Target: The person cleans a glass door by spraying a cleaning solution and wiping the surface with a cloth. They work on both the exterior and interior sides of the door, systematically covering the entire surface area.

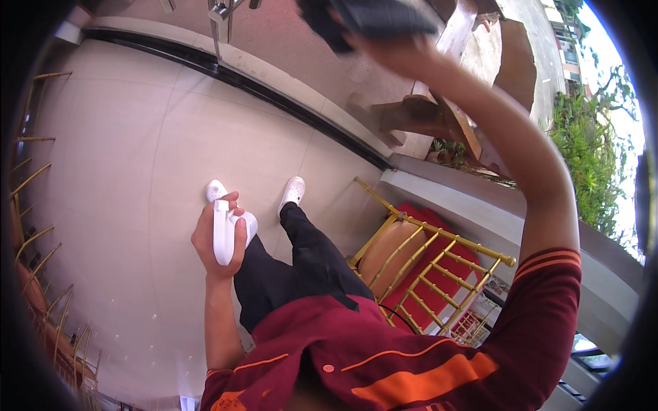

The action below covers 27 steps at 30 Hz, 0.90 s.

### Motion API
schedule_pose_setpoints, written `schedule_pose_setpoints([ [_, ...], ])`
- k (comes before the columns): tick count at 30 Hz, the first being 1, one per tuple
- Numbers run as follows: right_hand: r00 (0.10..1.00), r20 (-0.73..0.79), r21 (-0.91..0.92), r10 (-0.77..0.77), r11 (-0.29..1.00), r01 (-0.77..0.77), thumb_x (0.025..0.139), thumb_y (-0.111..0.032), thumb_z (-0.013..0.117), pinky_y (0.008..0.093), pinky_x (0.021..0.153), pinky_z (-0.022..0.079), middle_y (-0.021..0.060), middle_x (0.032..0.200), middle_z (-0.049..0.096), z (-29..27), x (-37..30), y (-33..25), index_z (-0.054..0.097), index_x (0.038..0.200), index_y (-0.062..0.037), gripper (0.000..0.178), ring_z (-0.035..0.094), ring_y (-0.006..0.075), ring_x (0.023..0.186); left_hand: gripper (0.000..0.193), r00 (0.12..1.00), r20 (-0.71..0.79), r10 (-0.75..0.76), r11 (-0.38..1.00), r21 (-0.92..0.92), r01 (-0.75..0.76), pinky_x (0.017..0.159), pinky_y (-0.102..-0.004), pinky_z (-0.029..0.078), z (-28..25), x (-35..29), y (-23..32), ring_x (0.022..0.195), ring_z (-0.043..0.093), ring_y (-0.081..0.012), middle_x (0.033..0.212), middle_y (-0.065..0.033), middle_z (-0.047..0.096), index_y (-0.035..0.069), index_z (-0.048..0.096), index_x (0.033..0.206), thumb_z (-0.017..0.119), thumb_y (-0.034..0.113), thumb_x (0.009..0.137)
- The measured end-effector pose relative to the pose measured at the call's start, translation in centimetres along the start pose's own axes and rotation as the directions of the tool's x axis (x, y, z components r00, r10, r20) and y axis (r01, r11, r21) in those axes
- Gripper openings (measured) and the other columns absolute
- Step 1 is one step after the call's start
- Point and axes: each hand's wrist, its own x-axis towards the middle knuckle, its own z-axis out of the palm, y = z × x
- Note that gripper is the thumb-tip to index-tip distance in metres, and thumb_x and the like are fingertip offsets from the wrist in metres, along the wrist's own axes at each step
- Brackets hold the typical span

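Tiled flr (pixel 171 137); L fingers (pixel 240 234) wrapped rnd wht spray btl (pixel 223 241).

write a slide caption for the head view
Left hand grips a white spray bottle; the outstretched right hand holds a dark, motion-blurred cloth, with a gold-framed chair nearby.

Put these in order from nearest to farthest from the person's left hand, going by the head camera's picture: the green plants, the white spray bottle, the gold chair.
1. White spray bottle: nearest, held in the left hand.
2. Gold chair: off to the person's right, on this side of the wall.
3. Green plants: farthest, outdoors near the picture's right edge.
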Motion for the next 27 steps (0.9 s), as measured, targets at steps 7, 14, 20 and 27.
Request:
schedule_pose_setpoints([
  [7, 0.971, 0.080, -0.365, -0.226, 0.899, 0.240, 0.084, -0.018, 0.065, 0.0445, 0.114, 0.042, 0.0111, 0.132, 0.064, 2.0, 5.4, -0.1, 0.079, 0.093, -0.0114, 0.018, 0.054, 0.0271, 0.133, 0.030, 0.999, 0.018, 0.028, 0.999, 0.026, -0.028, 0.078, -0.0343, 0.059, 1.7, 1.1, 0.4, 0.085, 0.073, -0.0223, 0.113, -0.0194, 0.072, -0.004, 0.062, 0.115, 0.065, -0.003, 0.085],
  [14, 0.672, 0.693, 0.144, 0.261, 0.863, -0.484, 0.091, -0.007, 0.062, 0.0414, 0.097, 0.053, 0.0138, 0.123, 0.069, 6.5, -25.3, -4.7, 0.065, 0.129, -0.0107, 0.039, 0.068, 0.0336, 0.111, 0.029, 0.998, -0.008, -0.058, 0.996, -0.061, 0.057, 0.078, -0.0324, 0.059, 2.0, -1.7, -1.9, 0.084, 0.072, -0.0194, 0.112, -0.0154, 0.073, -0.003, 0.063, 0.113, 0.065, -0.005, 0.084],
  [20, 0.650, 0.741, 0.129, 0.165, 0.916, -0.380, 0.092, -0.017, 0.060, 0.0490, 0.090, 0.053, 0.0171, 0.112, 0.068, 8.3, -27.2, -4.1, 0.065, 0.124, -0.0070, 0.034, 0.067, 0.0387, 0.103, 0.027, 0.990, -0.062, -0.129, 0.992, 0.005, 0.130, 0.078, -0.0330, 0.058, -0.6, -4.7, -4.7, 0.083, 0.072, -0.0205, 0.112, -0.0151, 0.073, -0.003, 0.064, 0.112, 0.065, -0.001, 0.085],
  [27, 0.897, 0.418, 0.146, 0.145, 0.964, -0.224, 0.093, -0.014, 0.056, 0.0462, 0.094, 0.055, 0.0138, 0.122, 0.070, 13.5, 3.4, -4.3, 0.069, 0.123, -0.0153, 0.033, 0.070, 0.0347, 0.102, 0.030, 0.974, -0.186, -0.128, 0.990, 0.037, 0.137, 0.078, -0.0344, 0.059, -5.4, -4.7, -5.5, 0.085, 0.074, -0.0235, 0.114, -0.0166, 0.073, -0.004, 0.062, 0.116, 0.065, 0.001, 0.086],
])
